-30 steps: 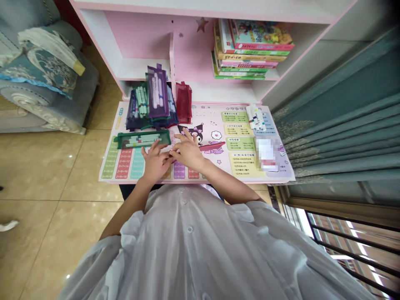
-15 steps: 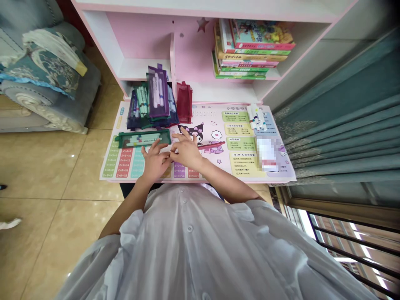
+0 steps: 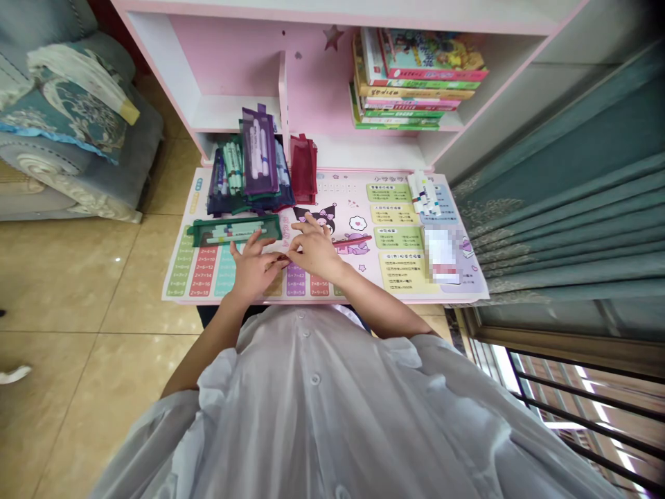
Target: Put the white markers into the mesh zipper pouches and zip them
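My left hand is above the printed desk mat, its thumb and a finger pinched towards my right hand and its other fingers spread. The right hand's thumb and forefinger are also pinched, almost touching the left fingertips. Whatever lies between them is too small to make out. A thin red item sticks out to the right from behind my right hand. Just beyond my left hand lies a green mesh pouch with pale markers in it.
Mesh pouches with markers are piled at the back left, beside red pouches. White markers and a white blurred item lie on the right of the mat. Books are stacked on the shelf.
The view has shifted slightly. Both hands stay nearly in place with fingertips together, and the left forefinger is a little straighter.
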### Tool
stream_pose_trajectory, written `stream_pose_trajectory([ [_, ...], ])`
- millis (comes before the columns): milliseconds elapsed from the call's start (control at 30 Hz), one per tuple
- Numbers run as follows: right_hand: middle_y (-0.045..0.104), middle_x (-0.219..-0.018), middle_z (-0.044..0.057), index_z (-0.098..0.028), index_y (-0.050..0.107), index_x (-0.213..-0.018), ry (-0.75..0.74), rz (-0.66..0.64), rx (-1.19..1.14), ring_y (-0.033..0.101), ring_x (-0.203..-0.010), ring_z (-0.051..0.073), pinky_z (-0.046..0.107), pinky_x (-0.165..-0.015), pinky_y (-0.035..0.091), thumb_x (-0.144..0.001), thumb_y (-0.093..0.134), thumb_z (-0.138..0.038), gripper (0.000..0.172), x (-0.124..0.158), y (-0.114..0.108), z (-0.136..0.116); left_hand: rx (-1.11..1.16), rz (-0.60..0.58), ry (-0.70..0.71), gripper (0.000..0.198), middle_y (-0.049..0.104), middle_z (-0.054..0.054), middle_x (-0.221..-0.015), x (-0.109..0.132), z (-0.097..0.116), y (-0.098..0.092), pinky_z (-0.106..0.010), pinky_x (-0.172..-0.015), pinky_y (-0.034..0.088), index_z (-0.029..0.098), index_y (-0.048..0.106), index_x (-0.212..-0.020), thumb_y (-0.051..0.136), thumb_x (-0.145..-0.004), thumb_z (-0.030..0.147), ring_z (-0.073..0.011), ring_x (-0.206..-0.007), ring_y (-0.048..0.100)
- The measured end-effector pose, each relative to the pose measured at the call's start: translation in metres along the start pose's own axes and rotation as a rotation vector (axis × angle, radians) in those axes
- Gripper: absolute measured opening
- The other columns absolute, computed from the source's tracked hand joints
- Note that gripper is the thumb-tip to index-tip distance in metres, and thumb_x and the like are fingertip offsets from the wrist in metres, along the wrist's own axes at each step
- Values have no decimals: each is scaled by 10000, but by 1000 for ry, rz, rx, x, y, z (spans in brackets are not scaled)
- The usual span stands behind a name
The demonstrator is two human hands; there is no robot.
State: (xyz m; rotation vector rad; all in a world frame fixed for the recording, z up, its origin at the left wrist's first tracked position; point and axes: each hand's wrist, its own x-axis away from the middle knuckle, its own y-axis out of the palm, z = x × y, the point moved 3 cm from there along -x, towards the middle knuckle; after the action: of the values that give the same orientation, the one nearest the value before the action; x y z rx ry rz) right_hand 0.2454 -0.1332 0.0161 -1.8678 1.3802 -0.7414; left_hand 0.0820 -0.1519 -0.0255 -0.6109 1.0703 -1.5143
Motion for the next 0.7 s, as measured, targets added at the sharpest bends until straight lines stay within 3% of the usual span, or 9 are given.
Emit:
stream_pose_trajectory([
  [700,588,-1480,81,-201,749,-749,45,-31,54,289,-1544,346,700,-1195,221,-832,635,-193,141,0,0,0,24,-39,-9,160,715,-53,-1262,1,-2,0,-757,-1170,89,331,808,-895,662,-900,398,-374,-1461,408],
])
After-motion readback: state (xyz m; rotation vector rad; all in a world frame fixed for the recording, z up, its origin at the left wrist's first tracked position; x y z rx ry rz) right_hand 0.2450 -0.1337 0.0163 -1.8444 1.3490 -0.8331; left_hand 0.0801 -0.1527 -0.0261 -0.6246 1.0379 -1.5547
